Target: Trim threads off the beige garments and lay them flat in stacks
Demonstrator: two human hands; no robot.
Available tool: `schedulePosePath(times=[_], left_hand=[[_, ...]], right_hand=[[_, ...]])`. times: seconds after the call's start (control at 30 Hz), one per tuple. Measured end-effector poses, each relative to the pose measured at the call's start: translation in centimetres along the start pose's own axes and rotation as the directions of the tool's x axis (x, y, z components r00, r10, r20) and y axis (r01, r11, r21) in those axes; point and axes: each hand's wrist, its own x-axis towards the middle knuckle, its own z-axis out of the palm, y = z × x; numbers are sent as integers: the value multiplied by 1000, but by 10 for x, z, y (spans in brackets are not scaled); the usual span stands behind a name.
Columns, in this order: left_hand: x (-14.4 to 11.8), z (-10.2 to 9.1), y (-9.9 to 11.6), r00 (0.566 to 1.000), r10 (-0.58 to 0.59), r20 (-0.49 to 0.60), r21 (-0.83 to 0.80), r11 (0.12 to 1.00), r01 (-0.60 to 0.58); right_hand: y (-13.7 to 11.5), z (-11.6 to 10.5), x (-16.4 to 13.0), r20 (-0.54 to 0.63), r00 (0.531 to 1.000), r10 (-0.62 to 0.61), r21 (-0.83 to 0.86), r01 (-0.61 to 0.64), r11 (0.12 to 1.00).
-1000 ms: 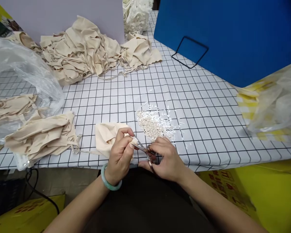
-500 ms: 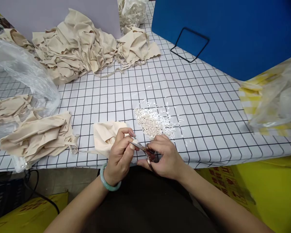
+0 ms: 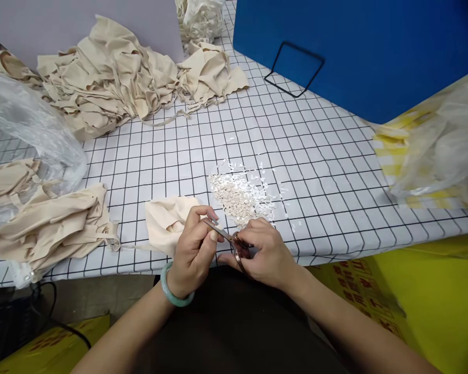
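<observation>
Scissors (image 3: 230, 243) gripped in right hand (image 3: 267, 254); left hand (image 3: 193, 249) pinches beige cloth (image 3: 167, 223) at blades

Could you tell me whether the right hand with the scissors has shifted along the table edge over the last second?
No. The right hand stays just below the pile of trimmings, scissors meeting the left hand; only the camera drifted.

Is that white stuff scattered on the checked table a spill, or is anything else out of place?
A heap of small pale snippets lies loose on the checked table, just beyond the right hand holding scissors. Strays spread around it. Nothing else stands out.
</observation>
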Motion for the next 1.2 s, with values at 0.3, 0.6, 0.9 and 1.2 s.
schedulePosePath(times=[0.3,0.6,0.9,1.2], left_hand=[[16,13,-8,996,-56,66,5,998,56],[-25,-40,4,988,-86,127,264,963,50],[-82,-98,-34,974,-222,48,736,667,116],[-84,-113,-18,813,-582,-7,160,802,576]], right_hand=[[13,-4,-12,-137,961,241,19,-241,970],[16,0,-7,36,927,372,228,-370,900],[-22,53,19,213,976,36,262,-93,960],[-9,58,59,199,875,442,416,-484,770]])
